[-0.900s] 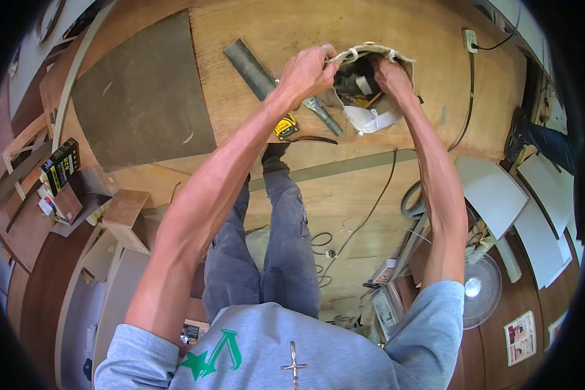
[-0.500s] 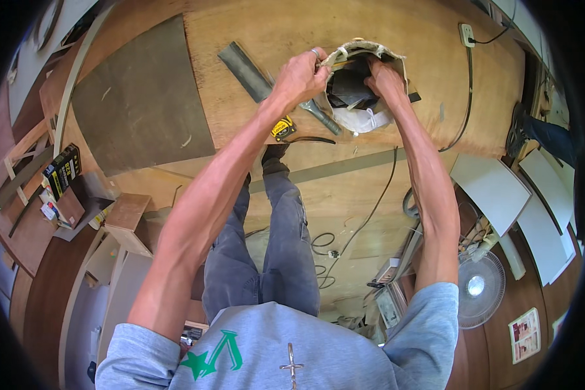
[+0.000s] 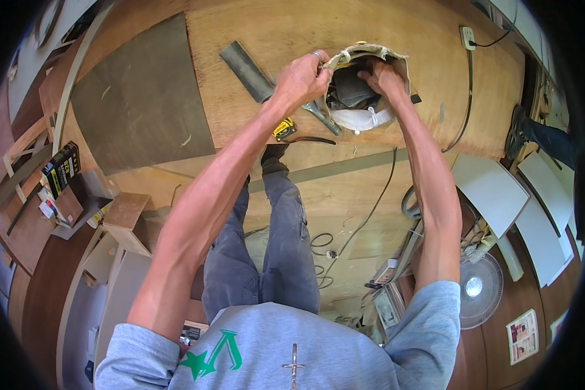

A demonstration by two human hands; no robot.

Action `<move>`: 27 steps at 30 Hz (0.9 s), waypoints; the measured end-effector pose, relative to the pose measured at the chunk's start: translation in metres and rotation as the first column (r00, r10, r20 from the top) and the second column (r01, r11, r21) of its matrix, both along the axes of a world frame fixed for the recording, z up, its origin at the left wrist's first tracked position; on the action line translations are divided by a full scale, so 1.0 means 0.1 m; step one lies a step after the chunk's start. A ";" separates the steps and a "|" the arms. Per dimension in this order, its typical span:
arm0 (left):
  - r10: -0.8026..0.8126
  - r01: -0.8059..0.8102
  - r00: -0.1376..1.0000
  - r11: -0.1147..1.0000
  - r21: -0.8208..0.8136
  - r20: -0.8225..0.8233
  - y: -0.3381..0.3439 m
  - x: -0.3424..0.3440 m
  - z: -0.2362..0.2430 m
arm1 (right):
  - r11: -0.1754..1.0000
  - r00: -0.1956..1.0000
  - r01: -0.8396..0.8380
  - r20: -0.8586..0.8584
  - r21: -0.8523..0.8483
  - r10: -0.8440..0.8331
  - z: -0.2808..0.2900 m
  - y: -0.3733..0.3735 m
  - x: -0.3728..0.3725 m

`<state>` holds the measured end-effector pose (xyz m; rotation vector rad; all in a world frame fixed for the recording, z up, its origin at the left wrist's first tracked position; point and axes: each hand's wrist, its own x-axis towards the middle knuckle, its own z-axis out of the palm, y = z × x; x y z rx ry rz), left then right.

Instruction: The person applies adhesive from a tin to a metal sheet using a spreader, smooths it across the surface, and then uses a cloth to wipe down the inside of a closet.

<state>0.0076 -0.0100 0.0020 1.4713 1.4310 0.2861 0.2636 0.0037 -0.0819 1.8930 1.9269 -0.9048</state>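
Observation:
At the far side of a plywood surface, my left hand (image 3: 303, 79) has its fingers closed on the rim of an off-white cloth bag (image 3: 364, 119). My right hand (image 3: 385, 83) reaches inside the bag among dark items (image 3: 351, 88), its fingertips curled and partly hidden, so what they hold cannot be made out. Left of the bag, a dark flat strip (image 3: 244, 68) lies diagonally, with a grey metal tool (image 3: 324, 117) beside it. A yellow-and-black tape measure (image 3: 283, 129) sits below my left hand, near a thin black curved piece (image 3: 312, 139).
A dark sheet (image 3: 143, 97) covers part of the plywood (image 3: 435, 39). An outlet (image 3: 467, 38) with cords is at top right, near another person's leg (image 3: 546, 140). Around me are wooden offcuts (image 3: 123, 221), white boards (image 3: 487, 195), cables (image 3: 325, 273) and a fan (image 3: 478, 289).
Both hands and the bag have moved slightly left. The bag's mouth looks rounder, and dark items now show where white and yellow ones showed. The most recent movement is small.

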 end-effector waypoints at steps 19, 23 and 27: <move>0.176 -0.244 0.965 0.876 0.416 0.194 -0.36 0.19 0.39 | 0.700 0.555 0.711 -0.662 0.064 -0.503 1.42 -0.70 0.03; 0.135 -0.129 0.930 0.991 -0.041 0.341 -0.52 0.19 0.65 | 0.534 0.142 0.795 -0.768 -0.287 -0.624 1.58 -1.25 -0.13; 0.155 -0.101 0.938 0.978 -0.184 0.311 -0.81 -0.13 0.70 | 0.321 0.037 0.924 -0.786 -0.208 -0.617 1.14 -1.42 0.01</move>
